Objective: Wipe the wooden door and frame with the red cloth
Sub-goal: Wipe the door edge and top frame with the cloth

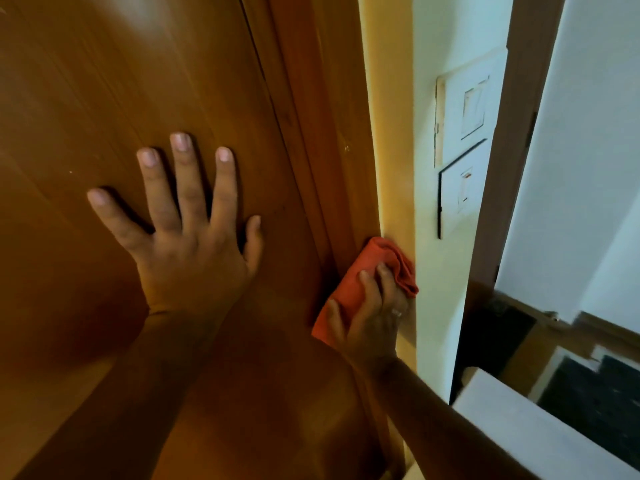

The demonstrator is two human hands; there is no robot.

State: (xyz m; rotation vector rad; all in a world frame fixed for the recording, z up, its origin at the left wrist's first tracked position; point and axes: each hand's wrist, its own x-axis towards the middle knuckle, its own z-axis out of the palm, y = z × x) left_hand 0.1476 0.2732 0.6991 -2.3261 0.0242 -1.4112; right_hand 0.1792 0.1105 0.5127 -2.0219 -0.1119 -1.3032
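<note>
Landmark: the wooden door [104, 98], close in front of me and filling the left of my view.
Left hand [187, 244]: my palm lies flat on the door panel, fingers spread wide, holding nothing.
Right hand [372, 317]: to the right of the door, my fingers are curled around the red cloth [377, 268] and press it to the frame [332, 133].
Red cloth: bunched up (folds showing at its right end), lying against the frame's outer edge where it meets the pale wall [436, 289].
Frame: runs up the door's right edge.
Switch plates [464, 150]: two, one above the other, on the wall right of the frame and above the cloth.
</note>
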